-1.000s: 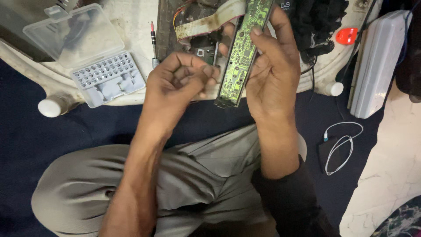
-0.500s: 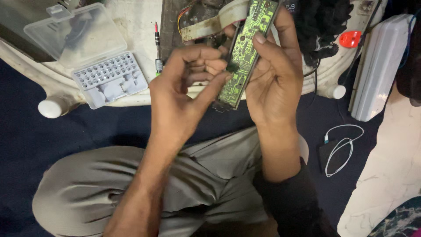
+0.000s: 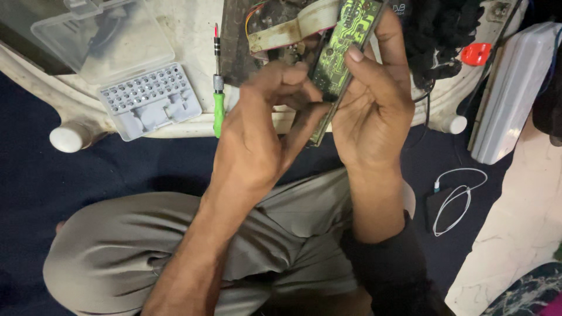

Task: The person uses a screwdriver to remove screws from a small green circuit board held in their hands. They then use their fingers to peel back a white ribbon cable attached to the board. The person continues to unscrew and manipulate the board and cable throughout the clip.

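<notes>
A long narrow green circuit board [image 3: 342, 44] is held upright and tilted in my right hand [image 3: 374, 105], thumb on its face and fingers behind it. My left hand [image 3: 263, 140] presses against the board's lower left edge, fingers curled at its side; what the fingertips pinch is hidden. A beige ribbon cable [image 3: 293, 29] runs from the board's upper part to the left, over a dark opened device [image 3: 246, 41].
A green-handled screwdriver [image 3: 218, 88] lies on the white tray edge [image 3: 175, 126]. A grey bit holder [image 3: 149, 99] with its clear lid [image 3: 99, 35] sits at left. A white cable [image 3: 456, 199] lies on the dark floor, a white box [image 3: 509, 88] at right. My grey-trousered legs [image 3: 134, 246] are below.
My left hand has slid up and right along the board's lower edge. The screwdriver, hidden behind that hand before, now shows fully.
</notes>
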